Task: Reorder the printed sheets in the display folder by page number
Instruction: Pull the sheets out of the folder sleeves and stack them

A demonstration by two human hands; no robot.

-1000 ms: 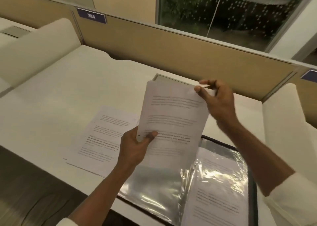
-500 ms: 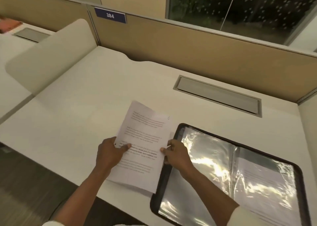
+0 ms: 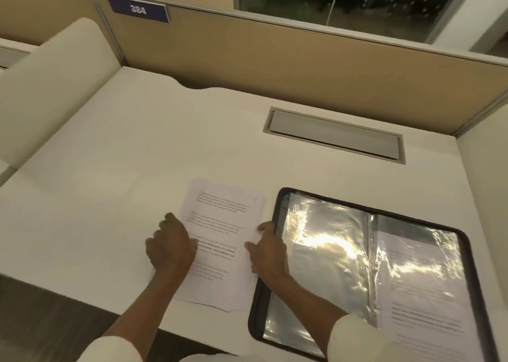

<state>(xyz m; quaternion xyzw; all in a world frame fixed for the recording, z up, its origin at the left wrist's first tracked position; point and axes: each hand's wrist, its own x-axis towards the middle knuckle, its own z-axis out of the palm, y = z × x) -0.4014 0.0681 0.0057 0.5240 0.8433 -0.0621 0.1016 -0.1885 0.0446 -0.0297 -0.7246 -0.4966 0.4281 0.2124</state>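
Note:
A small stack of printed sheets (image 3: 220, 229) lies flat on the white desk (image 3: 110, 169), just left of the open display folder (image 3: 277, 204). The folder has a dark rim and shiny clear sleeves; its left sleeve (image 3: 327, 254) looks empty, and its right sleeve holds a printed page (image 3: 423, 301). My left hand (image 3: 170, 246) rests on the stack's left edge with its fingers bent over it. My right hand (image 3: 268, 251) touches the stack's right edge, between the sheets and the folder's rim.
A grey cable hatch (image 3: 334, 134) is set into the desk behind the folder. A tan partition (image 3: 275, 59) with a "384" label (image 3: 138, 9) closes the back. Cream side dividers stand at left (image 3: 52, 86) and right.
The sheet I held up in both hands has come down onto the stack on the desk. Both hands now sit at the stack's side edges.

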